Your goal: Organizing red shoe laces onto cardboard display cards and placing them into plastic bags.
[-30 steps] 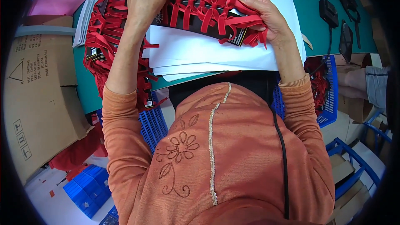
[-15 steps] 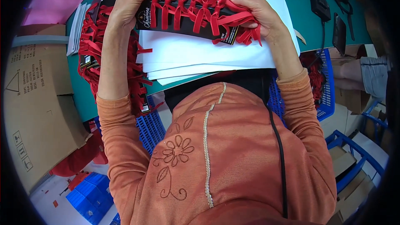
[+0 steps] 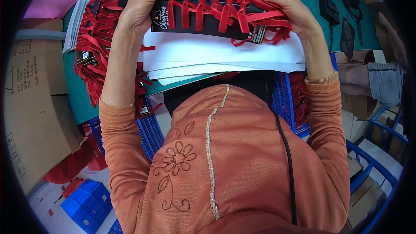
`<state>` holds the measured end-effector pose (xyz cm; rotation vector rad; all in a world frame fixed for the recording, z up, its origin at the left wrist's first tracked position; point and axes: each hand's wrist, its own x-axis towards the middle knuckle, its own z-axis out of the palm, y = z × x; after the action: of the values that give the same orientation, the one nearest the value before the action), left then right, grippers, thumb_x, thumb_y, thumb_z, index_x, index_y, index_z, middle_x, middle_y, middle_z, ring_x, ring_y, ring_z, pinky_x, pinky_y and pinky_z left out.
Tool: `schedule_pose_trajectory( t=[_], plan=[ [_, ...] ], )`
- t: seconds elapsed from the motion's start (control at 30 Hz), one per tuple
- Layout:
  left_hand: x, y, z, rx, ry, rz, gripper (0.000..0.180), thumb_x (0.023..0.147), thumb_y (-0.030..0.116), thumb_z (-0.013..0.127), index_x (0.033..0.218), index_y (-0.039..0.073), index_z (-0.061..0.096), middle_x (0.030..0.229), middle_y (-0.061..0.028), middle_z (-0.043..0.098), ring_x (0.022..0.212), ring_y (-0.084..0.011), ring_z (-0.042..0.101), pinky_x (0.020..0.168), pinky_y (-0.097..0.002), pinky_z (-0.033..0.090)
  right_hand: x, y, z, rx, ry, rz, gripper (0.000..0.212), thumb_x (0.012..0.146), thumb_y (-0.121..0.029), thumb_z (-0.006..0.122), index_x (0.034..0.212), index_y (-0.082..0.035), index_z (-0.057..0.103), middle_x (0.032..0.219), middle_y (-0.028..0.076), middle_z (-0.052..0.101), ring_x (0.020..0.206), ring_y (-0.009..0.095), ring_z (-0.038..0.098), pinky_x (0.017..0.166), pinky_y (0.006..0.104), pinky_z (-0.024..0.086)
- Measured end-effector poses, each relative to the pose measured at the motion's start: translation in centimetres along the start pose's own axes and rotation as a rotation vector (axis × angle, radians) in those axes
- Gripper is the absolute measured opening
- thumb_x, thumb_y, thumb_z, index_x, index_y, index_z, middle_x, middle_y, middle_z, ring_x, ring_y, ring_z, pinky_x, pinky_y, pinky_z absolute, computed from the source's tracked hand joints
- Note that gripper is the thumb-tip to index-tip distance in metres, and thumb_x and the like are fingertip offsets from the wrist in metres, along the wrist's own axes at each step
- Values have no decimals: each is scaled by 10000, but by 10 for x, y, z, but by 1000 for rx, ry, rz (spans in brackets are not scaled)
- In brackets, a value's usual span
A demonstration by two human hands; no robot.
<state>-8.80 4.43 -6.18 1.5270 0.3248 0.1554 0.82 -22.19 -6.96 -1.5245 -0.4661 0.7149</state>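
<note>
Between my two hands a black card of red velvet bows [image 3: 199,11] is held up, its bows facing me and ribbon tails dangling at the right end. My left hand [image 3: 143,4] grips the card's left end, thumb on the front. At the right end my right hand [image 3: 291,6] is closed round the card, with loose ribbon beside the fingers. Beneath the card lies a stack of white paper sheets [image 3: 216,58] on the green table [image 3: 164,87]. A heap of similar carded red bows [image 3: 96,47] lies left of my left forearm.
A large cardboard box [image 3: 37,99] stands at the left. Blue plastic baskets [image 3: 284,99] sit below the table edge, the right one holding red bows. A black adapter [image 3: 329,11] with a cord and a dark phone-like slab [image 3: 347,39] lie on the table's right. Another person's leg [image 3: 357,80] shows at the right.
Both hands, still gripping the card of bows, have shifted slightly to the right in view. The card looks a little more level, and my right forearm has swung outward.
</note>
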Motion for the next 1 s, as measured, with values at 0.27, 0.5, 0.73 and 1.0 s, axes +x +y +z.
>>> schedule_pose_trajectory(
  t=[0.27, 0.5, 0.73, 1.0],
  plan=[
    [-4, -6, 35, 270, 434, 535, 310, 803, 229, 683, 989, 1, 584, 822, -109, 655, 719, -139, 633, 573, -196, 496, -17, -18, -12, 229, -94, 16, 282, 829, -250, 651, 887, 11, 561, 735, 89, 649, 515, 95, 616, 444, 147, 508],
    [-38, 22, 66, 794, -70, 711, 91, 710, 56, 623, 634, 21, 588, 724, -84, 473, 712, -187, 450, 621, -281, 382, -17, 11, -15, 162, -1, -2, 248, 832, -212, 647, 874, 14, 555, 733, 91, 648, 490, 84, 603, 429, 138, 497],
    [-23, 3, 69, 999, -252, 541, 120, 735, 67, 589, 640, 5, 550, 710, -92, 443, 719, -230, 432, 676, -323, 382, -18, 10, 2, 299, -37, 93, 250, 835, -210, 641, 886, 19, 556, 754, 99, 654, 501, 99, 618, 435, 142, 503],
    [-13, -5, 68, 959, -267, 469, 110, 776, 105, 583, 778, 0, 551, 768, -105, 505, 722, -195, 491, 647, -295, 434, -13, 21, -4, 311, -32, 118, 269, 832, -203, 642, 916, 37, 554, 766, 104, 657, 515, 109, 628, 436, 144, 505]
  ],
)
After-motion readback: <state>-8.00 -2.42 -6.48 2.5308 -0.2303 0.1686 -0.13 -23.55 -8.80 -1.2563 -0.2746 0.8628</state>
